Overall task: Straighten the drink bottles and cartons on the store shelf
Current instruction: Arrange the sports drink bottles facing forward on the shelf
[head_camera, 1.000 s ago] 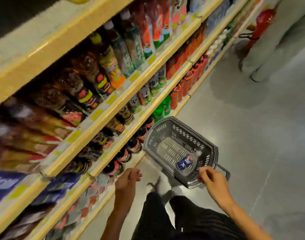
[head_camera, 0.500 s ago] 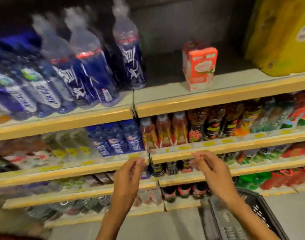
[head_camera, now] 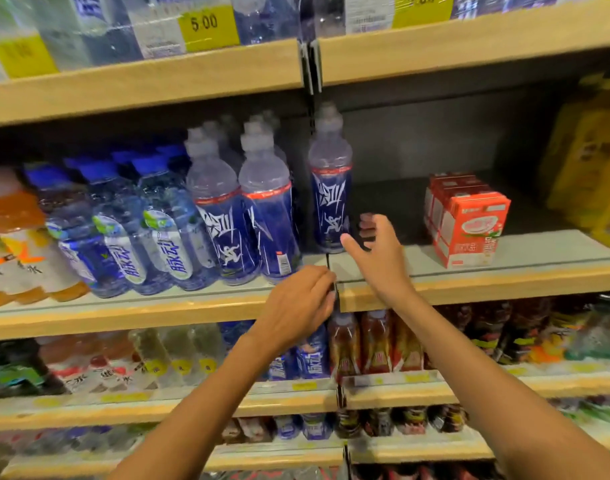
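You're standing in a shop's drinks aisle: tiered shelves (head_camera: 123,317) carry packed rows of bottled drinks (head_camera: 272,216) and red cartons (head_camera: 469,223), with yellow price tags (head_camera: 208,27) (one reads 5.00) on the stock above.

A top shelf (head_camera: 140,88) with a pale wood-look front is running across the upper frame, carrying a yellow price tag (head_camera: 208,27) at upper left. A black upright (head_camera: 310,74) is splitting the bays at centre. Behind the middle shelf (head_camera: 539,247), a dark grey back panel (head_camera: 417,140) is sitting in shadow at upper right. Lower shelves (head_camera: 192,407) are stacking down toward the bottom edge.
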A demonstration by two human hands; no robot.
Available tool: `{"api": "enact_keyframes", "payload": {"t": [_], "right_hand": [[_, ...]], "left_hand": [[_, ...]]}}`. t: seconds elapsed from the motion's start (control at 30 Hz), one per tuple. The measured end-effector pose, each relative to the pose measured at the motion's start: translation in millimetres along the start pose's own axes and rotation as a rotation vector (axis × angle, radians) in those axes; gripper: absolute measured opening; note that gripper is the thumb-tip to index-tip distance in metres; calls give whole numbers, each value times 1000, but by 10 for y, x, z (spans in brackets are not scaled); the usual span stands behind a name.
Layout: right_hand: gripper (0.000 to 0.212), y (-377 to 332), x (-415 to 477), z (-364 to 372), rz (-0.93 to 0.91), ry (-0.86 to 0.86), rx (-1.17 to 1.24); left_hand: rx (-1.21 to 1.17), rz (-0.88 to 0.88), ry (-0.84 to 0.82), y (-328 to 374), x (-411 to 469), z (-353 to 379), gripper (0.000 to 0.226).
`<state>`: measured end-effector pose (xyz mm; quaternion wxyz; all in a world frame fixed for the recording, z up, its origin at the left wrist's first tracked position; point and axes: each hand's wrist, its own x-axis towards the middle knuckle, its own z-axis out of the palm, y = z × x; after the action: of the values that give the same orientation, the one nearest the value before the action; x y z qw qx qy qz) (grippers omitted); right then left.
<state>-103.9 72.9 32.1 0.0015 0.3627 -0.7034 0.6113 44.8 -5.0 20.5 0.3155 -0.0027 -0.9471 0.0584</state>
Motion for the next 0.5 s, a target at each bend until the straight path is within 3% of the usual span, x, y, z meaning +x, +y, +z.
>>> {"api": "enact_keyframes", "payload": {"t": [0.13,0.23,0.4,0.5], "right_hand": [[53,104,232,165,51,-37,-32],[45,155,380,259,59,-80,-40],[65,180,539,371,62,-84,6],[65,151,586,430,47,-69,58]], "left_hand": [[137,149,-58,-169,28,210,34],[229,173,31,-227,1,332,33],[324,175,99,-271,-62,410,37],[324,167,88,-265,-59,400,41]]}}
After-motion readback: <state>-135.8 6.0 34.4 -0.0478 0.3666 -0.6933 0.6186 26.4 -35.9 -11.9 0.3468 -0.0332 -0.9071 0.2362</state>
